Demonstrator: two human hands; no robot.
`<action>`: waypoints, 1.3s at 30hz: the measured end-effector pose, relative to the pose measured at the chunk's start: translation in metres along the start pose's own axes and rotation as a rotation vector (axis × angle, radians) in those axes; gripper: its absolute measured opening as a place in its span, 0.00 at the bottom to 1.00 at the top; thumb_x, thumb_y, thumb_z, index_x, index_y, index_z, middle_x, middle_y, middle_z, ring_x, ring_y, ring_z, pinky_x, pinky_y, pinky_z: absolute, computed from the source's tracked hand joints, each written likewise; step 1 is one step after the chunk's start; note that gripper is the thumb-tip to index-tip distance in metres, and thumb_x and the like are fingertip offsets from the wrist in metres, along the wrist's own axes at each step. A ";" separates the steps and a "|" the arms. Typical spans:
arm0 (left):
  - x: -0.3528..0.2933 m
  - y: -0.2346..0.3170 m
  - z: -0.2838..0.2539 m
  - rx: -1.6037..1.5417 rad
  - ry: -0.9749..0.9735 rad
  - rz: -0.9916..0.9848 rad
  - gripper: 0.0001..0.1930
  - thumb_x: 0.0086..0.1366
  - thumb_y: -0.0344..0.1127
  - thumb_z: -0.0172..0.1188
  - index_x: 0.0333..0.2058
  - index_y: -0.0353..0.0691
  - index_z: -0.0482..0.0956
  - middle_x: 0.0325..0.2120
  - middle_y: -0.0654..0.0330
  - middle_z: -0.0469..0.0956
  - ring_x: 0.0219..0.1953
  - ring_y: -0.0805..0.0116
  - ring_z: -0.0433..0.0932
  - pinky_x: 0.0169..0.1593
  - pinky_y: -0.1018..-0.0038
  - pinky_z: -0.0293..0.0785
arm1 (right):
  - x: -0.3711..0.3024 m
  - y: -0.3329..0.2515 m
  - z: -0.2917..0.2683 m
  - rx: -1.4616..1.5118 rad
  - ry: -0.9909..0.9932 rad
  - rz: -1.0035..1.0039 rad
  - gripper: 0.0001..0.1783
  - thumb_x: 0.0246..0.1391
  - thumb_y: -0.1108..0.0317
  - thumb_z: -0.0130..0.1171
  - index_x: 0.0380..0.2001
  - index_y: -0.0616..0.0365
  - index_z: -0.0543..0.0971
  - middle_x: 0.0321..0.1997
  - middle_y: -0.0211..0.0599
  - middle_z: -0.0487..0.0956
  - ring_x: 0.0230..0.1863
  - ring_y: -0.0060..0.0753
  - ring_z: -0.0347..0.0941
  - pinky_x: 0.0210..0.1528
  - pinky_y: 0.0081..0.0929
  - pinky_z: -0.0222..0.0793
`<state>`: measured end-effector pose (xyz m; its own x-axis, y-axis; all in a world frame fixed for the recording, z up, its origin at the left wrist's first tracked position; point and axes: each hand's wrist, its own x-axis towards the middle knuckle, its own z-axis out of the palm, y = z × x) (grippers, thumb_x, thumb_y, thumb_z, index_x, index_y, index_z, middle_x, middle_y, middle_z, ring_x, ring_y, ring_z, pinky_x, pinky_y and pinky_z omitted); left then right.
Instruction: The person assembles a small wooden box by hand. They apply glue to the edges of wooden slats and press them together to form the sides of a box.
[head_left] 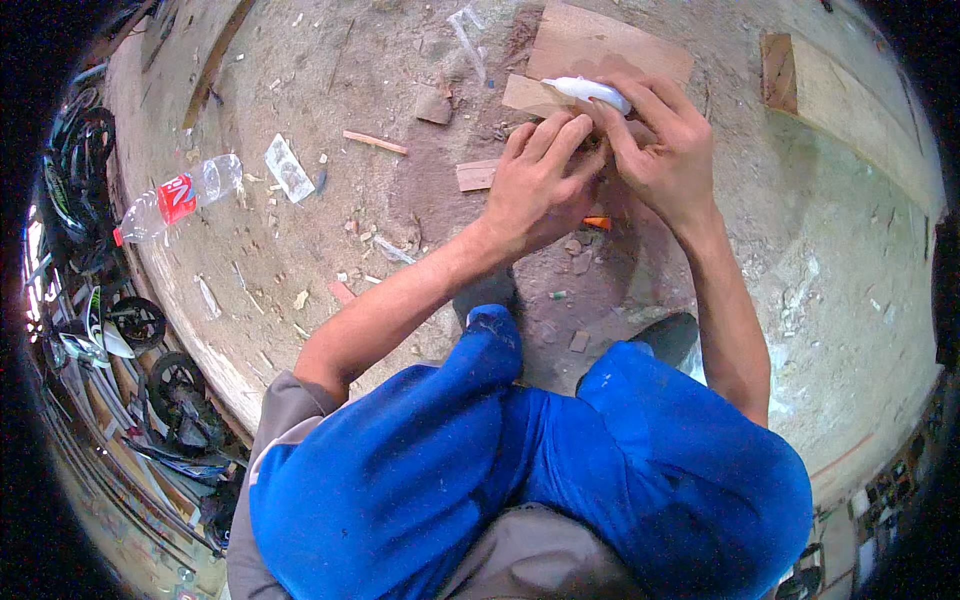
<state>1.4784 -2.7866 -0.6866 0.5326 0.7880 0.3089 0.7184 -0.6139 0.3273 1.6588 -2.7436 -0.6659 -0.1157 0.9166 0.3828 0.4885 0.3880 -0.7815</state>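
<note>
In my right hand (660, 135) is a small white bottle (590, 92) with a narrow nozzle, lying nearly level and pointing left. Thumb and fingers are closed round its body. Just left of it, my left hand (545, 180) has its fingers curled, close to the right fingertips; what they grip, if anything, is hidden. A small strip of wood (530, 97) shows under the nozzle, beyond the left knuckles. Behind it a flat wooden board (610, 42) lies on the ground. Another short wood piece (477, 176) sticks out beside my left hand, partly covered by it.
A clear plastic bottle (215, 180) with a red label lies at the left. A thick wooden beam (850, 115) rests at the far right. Wood scraps (375, 142) and plastic bits (290, 168) litter the dirt floor. Wheels and parts (180, 400) crowd the left edge.
</note>
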 end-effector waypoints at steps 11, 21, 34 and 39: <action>-0.003 0.000 0.001 -0.005 0.001 -0.005 0.21 0.51 0.37 0.68 0.46 0.45 0.84 0.55 0.54 0.72 0.61 0.54 0.70 0.59 0.57 0.68 | 0.013 -0.006 0.009 -0.015 -0.036 -0.073 0.15 0.54 0.71 0.69 0.46 0.57 0.84 0.40 0.46 0.82 0.39 0.48 0.82 0.41 0.39 0.79; 0.000 0.001 0.002 0.015 -0.012 0.008 0.22 0.53 0.38 0.68 0.49 0.45 0.83 0.55 0.55 0.72 0.61 0.56 0.70 0.59 0.57 0.68 | 0.006 -0.005 -0.010 -0.044 -0.070 -0.023 0.16 0.54 0.72 0.68 0.47 0.57 0.84 0.40 0.46 0.83 0.40 0.49 0.82 0.42 0.39 0.79; -0.002 0.002 -0.005 -0.029 -0.057 -0.023 0.37 0.54 0.37 0.69 0.66 0.53 0.74 0.53 0.58 0.72 0.60 0.54 0.71 0.59 0.59 0.68 | -0.036 -0.005 -0.071 -0.203 -0.005 0.130 0.14 0.52 0.76 0.69 0.44 0.57 0.86 0.34 0.39 0.81 0.31 0.34 0.79 0.36 0.29 0.75; 0.000 0.004 -0.007 -0.031 -0.088 -0.019 0.39 0.52 0.37 0.69 0.67 0.52 0.73 0.53 0.58 0.71 0.60 0.54 0.71 0.60 0.58 0.67 | -0.041 -0.007 -0.075 -0.223 0.042 0.146 0.13 0.53 0.75 0.69 0.44 0.58 0.86 0.33 0.38 0.81 0.30 0.33 0.78 0.35 0.29 0.74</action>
<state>1.4783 -2.7890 -0.6792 0.5573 0.7996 0.2236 0.7152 -0.5991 0.3599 1.7247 -2.7909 -0.6389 0.0037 0.9545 0.2982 0.6762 0.2173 -0.7040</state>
